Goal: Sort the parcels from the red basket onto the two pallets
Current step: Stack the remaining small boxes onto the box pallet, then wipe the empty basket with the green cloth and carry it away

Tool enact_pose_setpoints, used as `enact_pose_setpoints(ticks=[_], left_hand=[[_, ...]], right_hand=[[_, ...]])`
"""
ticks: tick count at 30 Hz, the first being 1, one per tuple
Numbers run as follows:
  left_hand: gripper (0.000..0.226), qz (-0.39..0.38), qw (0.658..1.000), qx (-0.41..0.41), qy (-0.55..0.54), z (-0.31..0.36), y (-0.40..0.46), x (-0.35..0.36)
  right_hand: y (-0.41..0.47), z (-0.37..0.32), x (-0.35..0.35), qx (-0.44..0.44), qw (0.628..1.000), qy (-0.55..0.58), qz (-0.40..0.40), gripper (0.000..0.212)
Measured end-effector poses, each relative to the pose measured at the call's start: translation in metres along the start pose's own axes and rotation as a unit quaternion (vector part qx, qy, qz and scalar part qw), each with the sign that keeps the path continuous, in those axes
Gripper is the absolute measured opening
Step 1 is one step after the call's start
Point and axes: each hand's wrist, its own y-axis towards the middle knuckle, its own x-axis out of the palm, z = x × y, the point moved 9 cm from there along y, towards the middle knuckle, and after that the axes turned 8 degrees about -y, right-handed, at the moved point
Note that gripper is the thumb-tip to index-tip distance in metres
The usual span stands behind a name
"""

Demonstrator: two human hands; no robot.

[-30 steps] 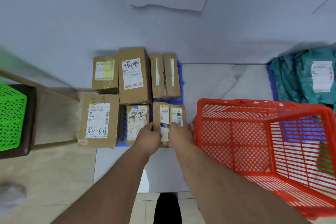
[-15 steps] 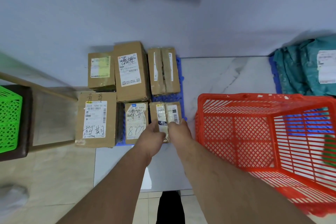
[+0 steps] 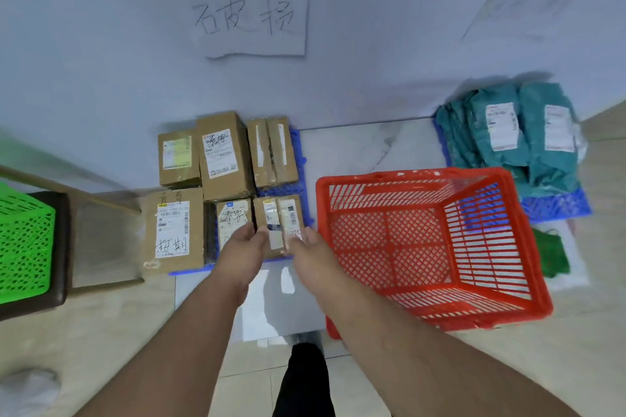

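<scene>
Pale wall, tiled floor. Left pallet [image 3: 298, 145] packed with cardboard boxes. Left hand [image 3: 242, 245] and right hand [image 3: 305, 244] both gripping small taped parcel [image 3: 279, 223] at near end, parcel lying at front right corner. Risk: overhang, slides off edge. Red basket [image 3: 423, 179] looks empty; right pallet [image 3: 555, 206] holds teal bags.

Both hands [image 3: 271, 244] at small carton [image 3: 278, 225]
</scene>
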Motion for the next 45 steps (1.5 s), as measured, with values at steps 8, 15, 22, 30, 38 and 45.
enact_pose_setpoints(ticks=[8,15,22,30,38,45], left_hand=[[0.06,0.03,0.996,0.069,0.039,0.032,-0.093,0.079],[0.029,-0.012,0.994,0.087,0.065,0.004,-0.165,0.202],[0.043,-0.047,0.983,0.108,0.138,-0.013,-0.209,0.291],[0.059,-0.073,0.966,0.165,0.184,-0.003,-0.239,0.328],[0.06,-0.105,0.976,0.131,0.138,-0.045,-0.24,0.346],[0.06,-0.099,0.979,0.111,0.141,-0.065,-0.244,0.403]], right_hand=[[-0.058,0.009,-0.159,-0.061,0.996,-0.027,0.053,0.05],[-0.08,0.079,-0.287,-0.08,0.994,-0.04,0.063,0.044],[-0.099,0.136,-0.365,-0.075,0.994,-0.017,0.08,0.041],[-0.128,0.184,-0.415,-0.034,0.99,-0.014,0.134,0.038],[-0.146,0.239,-0.446,0.015,0.982,-0.082,0.168,0.069],[-0.116,0.275,-0.504,0.029,0.98,-0.114,0.16,0.048]])
